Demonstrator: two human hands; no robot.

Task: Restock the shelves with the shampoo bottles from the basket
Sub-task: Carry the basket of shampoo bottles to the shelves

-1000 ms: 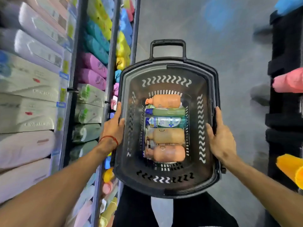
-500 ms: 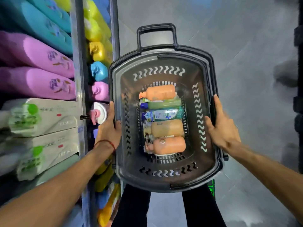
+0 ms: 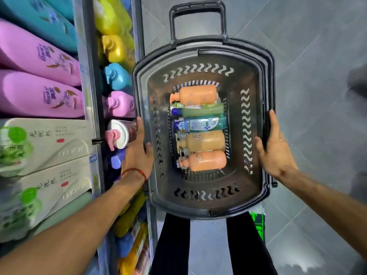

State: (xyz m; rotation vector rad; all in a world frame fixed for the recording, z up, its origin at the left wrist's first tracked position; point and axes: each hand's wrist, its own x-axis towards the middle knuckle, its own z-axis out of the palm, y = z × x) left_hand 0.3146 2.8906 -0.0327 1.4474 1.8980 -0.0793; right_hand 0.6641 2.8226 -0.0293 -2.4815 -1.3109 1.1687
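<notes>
Beside the basket [image 3: 234, 53], seemingly full shelves [image 3: 89, 56] crowd the left hand [image 3: 139, 153].

Red wrist thread [image 3: 133, 171]; seemingly black trousers [image 3: 172, 245].

Basket [image 3: 266, 62]: dark grey; walls carry rows of wavy slots [image 3: 198, 69].

Bottles in the basket, far to near:
- orange [image 3: 196, 94]
- green [image 3: 202, 111], with a blue cap [image 3: 175, 111]
- teal [image 3: 204, 124], with a white and blue label
- amber [image 3: 204, 140]
- orange [image 3: 206, 160]

Left shelf, outer column, far to near:
- teal packs [image 3: 39, 16]
- pink packs [image 3: 35, 56], with brown print
- cream packs [image 3: 49, 143], with green dots [image 3: 16, 134], red marks [image 3: 60, 140] and grey lettering

Inner column, far to near:
- yellow bottles [image 3: 111, 16]
- blue bottle [image 3: 117, 76]
- pink bottle [image 3: 121, 104]
- white bottle [image 3: 121, 132], with a pink pump [image 3: 111, 135]
- purple cap [image 3: 115, 162]

Wrist thread [image 3: 135, 171]: red.
Trousers [image 3: 172, 245]: black.
Floor [image 3: 317, 56]: grey tiles.
</notes>
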